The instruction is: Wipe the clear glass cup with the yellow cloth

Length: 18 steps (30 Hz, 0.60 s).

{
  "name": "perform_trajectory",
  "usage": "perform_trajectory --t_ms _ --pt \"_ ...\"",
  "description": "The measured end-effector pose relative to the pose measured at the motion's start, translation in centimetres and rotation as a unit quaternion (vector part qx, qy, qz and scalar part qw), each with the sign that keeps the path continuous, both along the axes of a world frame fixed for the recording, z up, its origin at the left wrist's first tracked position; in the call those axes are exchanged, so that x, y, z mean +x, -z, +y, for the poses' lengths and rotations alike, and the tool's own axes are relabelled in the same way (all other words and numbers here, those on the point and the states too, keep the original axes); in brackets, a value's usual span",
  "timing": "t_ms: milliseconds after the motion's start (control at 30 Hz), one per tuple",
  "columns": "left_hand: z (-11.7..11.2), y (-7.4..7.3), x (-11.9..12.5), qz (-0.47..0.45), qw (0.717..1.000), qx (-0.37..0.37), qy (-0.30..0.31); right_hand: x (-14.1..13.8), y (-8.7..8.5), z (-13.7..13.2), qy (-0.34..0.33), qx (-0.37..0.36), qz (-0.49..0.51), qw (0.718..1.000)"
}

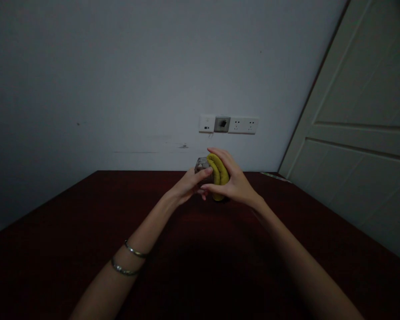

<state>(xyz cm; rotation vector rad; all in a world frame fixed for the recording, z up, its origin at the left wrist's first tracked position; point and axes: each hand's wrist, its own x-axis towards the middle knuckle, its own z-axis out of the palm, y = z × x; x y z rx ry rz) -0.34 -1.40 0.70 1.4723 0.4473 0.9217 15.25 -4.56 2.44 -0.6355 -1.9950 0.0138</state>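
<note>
My left hand [189, 183] is closed around a small clear, faceted vessel that looks like a glass [202, 163], with the thumb across its side. A folded yellow cloth [222, 174] sits against the right side of the glass. My right hand [236, 181] grips the cloth, fingers over its top and thumb along its lower near side. Both hands are raised in front of me, close together above the dark red table [146, 231]. The far side of the glass and most of the left fingers are hidden.
A pale wall [120, 89] stands behind the table, with a row of sockets [242, 125] just above the hands. To the right is a white panelled door [360, 133]. A thin flat strip [275, 177] lies at the table's far right edge.
</note>
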Motion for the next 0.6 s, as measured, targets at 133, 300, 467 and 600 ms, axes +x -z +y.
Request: perform_trajectory --t_ms 133,300,467,600 --pt "-0.2 -0.2 0.0 -0.006 1.000 -0.024 -0.012 0.0 0.4 0.4 0.006 0.018 -0.037 0.999" --pt "-0.2 -0.2 0.0 0.018 0.999 -0.031 -0.014 0.0 0.5 0.7 0.012 0.025 -0.047 0.998" --pt "0.1 0.2 -0.5 0.045 0.999 -0.004 0.013 -0.3 0.4 0.4 0.018 0.026 -0.027 0.999" --pt "0.8 0.6 -1.4 0.060 0.994 0.042 0.077 -0.6 0.4 -0.1 0.023 0.019 -0.004 1.000"
